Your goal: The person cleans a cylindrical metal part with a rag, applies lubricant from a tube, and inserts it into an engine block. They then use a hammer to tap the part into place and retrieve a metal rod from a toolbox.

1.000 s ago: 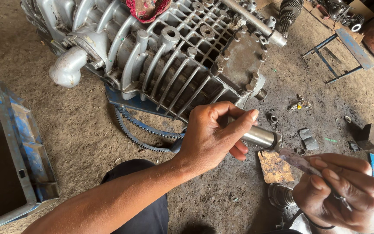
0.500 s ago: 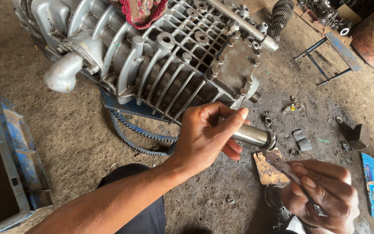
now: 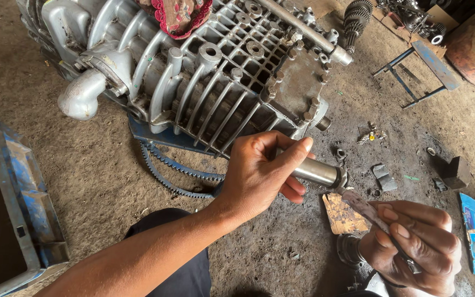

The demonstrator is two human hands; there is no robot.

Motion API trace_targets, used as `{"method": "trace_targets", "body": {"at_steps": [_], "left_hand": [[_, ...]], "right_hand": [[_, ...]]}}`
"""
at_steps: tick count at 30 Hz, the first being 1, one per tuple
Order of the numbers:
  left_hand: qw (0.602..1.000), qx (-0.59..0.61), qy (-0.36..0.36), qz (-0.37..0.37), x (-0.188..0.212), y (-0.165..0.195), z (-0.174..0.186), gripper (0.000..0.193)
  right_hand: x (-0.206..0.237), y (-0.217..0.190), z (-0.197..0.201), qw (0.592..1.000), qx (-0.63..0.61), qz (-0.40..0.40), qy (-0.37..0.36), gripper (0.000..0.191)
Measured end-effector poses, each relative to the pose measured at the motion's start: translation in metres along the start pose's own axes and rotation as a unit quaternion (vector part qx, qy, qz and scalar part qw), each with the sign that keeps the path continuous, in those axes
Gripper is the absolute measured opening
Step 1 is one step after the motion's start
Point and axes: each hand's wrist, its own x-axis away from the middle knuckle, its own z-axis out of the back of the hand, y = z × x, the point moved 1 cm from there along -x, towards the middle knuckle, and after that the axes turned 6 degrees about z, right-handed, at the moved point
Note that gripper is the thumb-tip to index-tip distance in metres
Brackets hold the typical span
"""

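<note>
**Steel shaft gripped in the left hand, thin tool at its end in the right**

The left hand (image 3: 259, 176) is wrapped around a polished steel shaft (image 3: 319, 172), thumb laid along the top and fingers curled beneath, so only the right end of the cylinder shows beyond the knuckles. That bare end has a darker collar and points right and slightly near, toward the other hand. The right hand (image 3: 413, 242) sits nearer and farther right, fingers closed around a thin, grimy flat tool (image 3: 365, 207) whose tip reaches up to the shaft's end; whether the tip actually touches the collar cannot be told. Just below the right hand a dark round part (image 3: 349, 250) lies on the ground, partly hidden by the fingers.

Beyond the left hand, far and left, a large ribbed aluminium gearbox casing (image 3: 204, 82) lies on the dirt floor (image 3: 83, 181), with a red patterned cloth (image 3: 180, 16) stuffed into its top. A toothed belt (image 3: 174, 170) curls out from under the casing, just left of the left wrist. A scrap of brown cardboard (image 3: 341, 215) lies between the two hands, on the ground. A blue metal tray (image 3: 26, 203) stands at the near left, and a small blue metal stand (image 3: 424, 66) at the far right.
</note>
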Motion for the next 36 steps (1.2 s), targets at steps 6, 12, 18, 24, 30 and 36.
{"method": "trace_targets", "body": {"at_steps": [6,12,18,24,30,36], "left_hand": [[1.000,-0.023,-0.001,0.000,-0.001,-0.001,0.000,0.033],[0.999,-0.023,-0.007,0.020,-0.001,-0.006,0.002,0.032],[1.000,0.021,0.012,0.018,-0.006,-0.008,0.006,0.032],[0.997,0.057,0.025,0.051,-0.008,-0.003,0.008,0.032],[0.998,0.047,0.003,0.031,-0.006,-0.002,0.010,0.031],[0.997,0.046,0.021,0.066,-0.003,-0.001,0.013,0.031]], "right_hand": [[-0.002,0.012,-0.002,1.000,-0.023,0.018,0.010,0.012],[-0.004,0.015,-0.002,1.000,-0.017,0.005,0.021,0.016],[-0.001,-0.006,0.016,0.990,-0.057,-0.062,-0.114,0.021],[-0.016,-0.011,0.006,0.993,-0.049,-0.001,-0.105,0.035],[-0.035,0.006,-0.016,0.955,-0.238,-0.115,0.137,0.016],[-0.043,0.037,-0.010,0.771,-0.406,-0.405,0.275,0.012]]}}
